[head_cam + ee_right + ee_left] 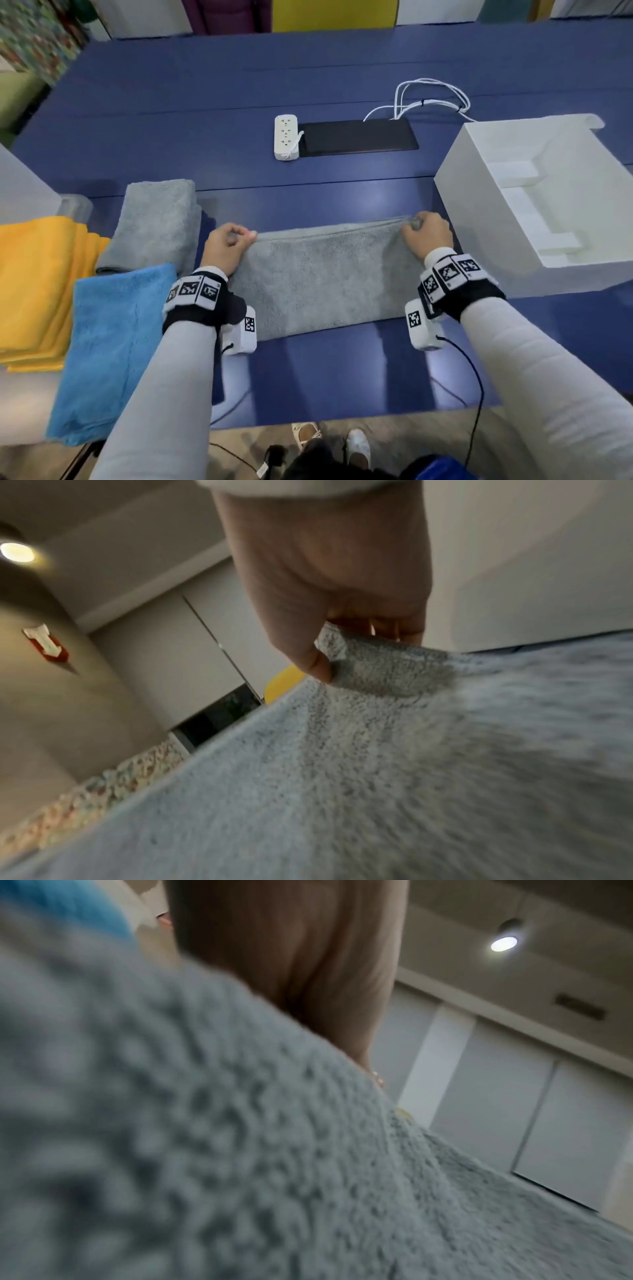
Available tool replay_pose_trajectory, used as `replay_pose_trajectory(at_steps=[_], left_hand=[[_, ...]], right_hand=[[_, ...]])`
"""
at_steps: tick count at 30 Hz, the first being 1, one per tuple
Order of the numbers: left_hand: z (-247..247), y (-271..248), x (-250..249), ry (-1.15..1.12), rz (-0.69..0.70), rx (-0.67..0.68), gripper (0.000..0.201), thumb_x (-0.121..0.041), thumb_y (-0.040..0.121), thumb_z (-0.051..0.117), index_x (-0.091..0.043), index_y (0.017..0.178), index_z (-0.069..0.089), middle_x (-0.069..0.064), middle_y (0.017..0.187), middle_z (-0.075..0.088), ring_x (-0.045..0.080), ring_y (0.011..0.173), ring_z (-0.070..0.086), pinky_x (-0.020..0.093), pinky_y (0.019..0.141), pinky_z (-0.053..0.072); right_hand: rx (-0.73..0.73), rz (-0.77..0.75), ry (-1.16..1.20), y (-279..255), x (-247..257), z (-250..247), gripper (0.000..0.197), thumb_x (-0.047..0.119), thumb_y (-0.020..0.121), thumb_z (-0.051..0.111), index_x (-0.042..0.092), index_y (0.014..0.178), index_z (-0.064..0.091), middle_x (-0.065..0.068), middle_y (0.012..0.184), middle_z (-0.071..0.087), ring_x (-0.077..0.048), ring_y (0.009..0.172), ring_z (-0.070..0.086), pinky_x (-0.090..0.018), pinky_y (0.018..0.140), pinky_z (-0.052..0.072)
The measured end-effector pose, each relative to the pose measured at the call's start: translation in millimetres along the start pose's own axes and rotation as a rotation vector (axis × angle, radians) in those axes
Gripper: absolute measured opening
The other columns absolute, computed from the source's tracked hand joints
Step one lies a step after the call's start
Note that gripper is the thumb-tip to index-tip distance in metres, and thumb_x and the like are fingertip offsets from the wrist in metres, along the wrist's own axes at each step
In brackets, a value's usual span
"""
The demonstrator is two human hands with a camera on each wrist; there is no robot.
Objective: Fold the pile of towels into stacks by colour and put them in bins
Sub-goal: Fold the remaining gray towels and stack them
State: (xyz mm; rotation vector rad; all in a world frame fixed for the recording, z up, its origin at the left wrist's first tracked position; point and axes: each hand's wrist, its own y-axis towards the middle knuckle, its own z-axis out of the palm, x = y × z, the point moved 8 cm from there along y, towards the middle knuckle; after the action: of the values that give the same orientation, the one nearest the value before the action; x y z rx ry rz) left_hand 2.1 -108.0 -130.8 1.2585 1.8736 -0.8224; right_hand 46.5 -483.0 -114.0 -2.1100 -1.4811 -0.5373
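Note:
A grey towel (325, 277) lies folded in a long strip across the blue table (205, 102) in front of me. My left hand (229, 245) pinches its far left corner. At the far right corner my right hand (426, 233) grips the cloth, thumb pressed on the grey towel (377, 664) in the right wrist view. The left wrist view shows blurred grey towel (240, 1150) below my left hand (308, 961). A folded grey towel (154, 226), a blue towel (109, 342) and a stack of yellow towels (37, 284) lie to the left.
A white bin (534, 205) stands at the right of the table, close to my right hand. Another pale bin (24, 192) sits at the left edge. A white power strip (286, 137), a black tablet (356, 137) and white cables (428, 99) lie farther back.

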Motion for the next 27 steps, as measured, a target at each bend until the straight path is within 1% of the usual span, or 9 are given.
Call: replay_pose_trajectory(at_steps=[3, 7, 10, 12, 15, 17, 19, 23, 27], left_hand=[[-4, 8, 27, -0.159, -0.128, -0.04, 0.014, -0.015, 0.081, 0.071, -0.014, 0.089, 0.059, 0.009, 0.086, 0.06, 0.012, 0.072, 0.055, 0.006, 0.06, 0.044], [-5, 13, 37, -0.332, -0.154, 0.003, 0.035, 0.003, 0.071, 0.075, -0.021, 0.087, 0.056, 0.001, 0.077, 0.067, 0.004, 0.07, 0.064, 0.01, 0.066, 0.051], [-5, 20, 32, -0.373, -0.127, -0.044, 0.033, 0.008, 0.072, 0.072, -0.018, 0.087, 0.056, -0.011, 0.06, 0.069, -0.006, 0.061, 0.064, 0.007, 0.063, 0.05], [-3, 26, 32, -0.373, -0.123, -0.087, 0.027, 0.006, 0.075, 0.07, -0.012, 0.09, 0.058, -0.01, 0.062, 0.068, -0.009, 0.059, 0.063, 0.005, 0.061, 0.049], [6, 33, 36, -0.286, -0.119, -0.134, 0.027, 0.003, 0.075, 0.072, 0.0, 0.1, 0.061, 0.008, 0.082, 0.065, 0.008, 0.073, 0.063, 0.012, 0.071, 0.048], [11, 37, 40, -0.226, -0.115, -0.164, 0.024, 0.003, 0.075, 0.073, 0.004, 0.097, 0.063, 0.01, 0.09, 0.063, 0.02, 0.082, 0.059, 0.012, 0.072, 0.046], [13, 40, 44, -0.194, -0.127, -0.198, 0.023, 0.001, 0.075, 0.073, 0.006, 0.096, 0.064, 0.009, 0.09, 0.062, 0.02, 0.084, 0.057, 0.007, 0.068, 0.044], [13, 42, 48, -0.193, -0.159, -0.221, 0.025, -0.002, 0.076, 0.073, 0.007, 0.097, 0.064, 0.013, 0.091, 0.063, 0.021, 0.085, 0.057, 0.024, 0.078, 0.045], [12, 36, 44, -0.091, -0.177, -0.265, 0.019, -0.008, 0.077, 0.074, 0.001, 0.092, 0.066, 0.015, 0.095, 0.067, 0.024, 0.087, 0.06, 0.03, 0.083, 0.047]], right_hand=[[0.018, -0.021, -0.042, 12, 6, 11, 0.024, 0.012, 0.087, 0.052, -0.003, 0.102, 0.063, -0.026, 0.108, 0.062, -0.043, 0.101, 0.057, -0.037, 0.082, 0.045], [0.038, 0.003, -0.023, 25, 2, 16, 0.022, 0.01, 0.088, 0.05, -0.009, 0.093, 0.06, -0.028, 0.098, 0.063, -0.041, 0.095, 0.057, -0.035, 0.075, 0.043], [0.094, 0.031, -0.021, 32, 2, 20, 0.018, 0.012, 0.089, 0.052, -0.005, 0.085, 0.055, -0.022, 0.09, 0.057, -0.039, 0.097, 0.057, -0.03, 0.072, 0.036], [0.121, 0.049, -0.037, 36, 2, 23, 0.017, 0.014, 0.089, 0.052, -0.003, 0.087, 0.057, -0.022, 0.096, 0.059, -0.038, 0.099, 0.056, -0.029, 0.072, 0.035], [0.128, 0.075, -0.08, 42, -1, 28, 0.014, 0.016, 0.09, 0.051, 0.003, 0.085, 0.053, -0.023, 0.109, 0.059, -0.036, 0.094, 0.055, -0.032, 0.076, 0.04], [0.119, 0.087, -0.117, 45, -1, 30, 0.017, 0.018, 0.09, 0.05, 0.002, 0.092, 0.057, -0.022, 0.112, 0.059, -0.038, 0.097, 0.056, -0.035, 0.08, 0.043], [0.115, 0.098, -0.159, 47, -1, 32, 0.023, 0.02, 0.091, 0.05, 0.001, 0.102, 0.058, -0.021, 0.115, 0.059, -0.039, 0.103, 0.057, -0.036, 0.082, 0.044], [0.129, 0.135, -0.217, 53, -3, 33, 0.033, 0.024, 0.093, 0.049, 0.005, 0.119, 0.057, -0.019, 0.122, 0.058, -0.037, 0.111, 0.055, -0.037, 0.088, 0.044], [0.159, 0.167, -0.235, 57, -3, 35, 0.035, 0.027, 0.094, 0.047, 0.005, 0.119, 0.056, -0.018, 0.122, 0.058, -0.037, 0.111, 0.056, -0.037, 0.088, 0.044]])
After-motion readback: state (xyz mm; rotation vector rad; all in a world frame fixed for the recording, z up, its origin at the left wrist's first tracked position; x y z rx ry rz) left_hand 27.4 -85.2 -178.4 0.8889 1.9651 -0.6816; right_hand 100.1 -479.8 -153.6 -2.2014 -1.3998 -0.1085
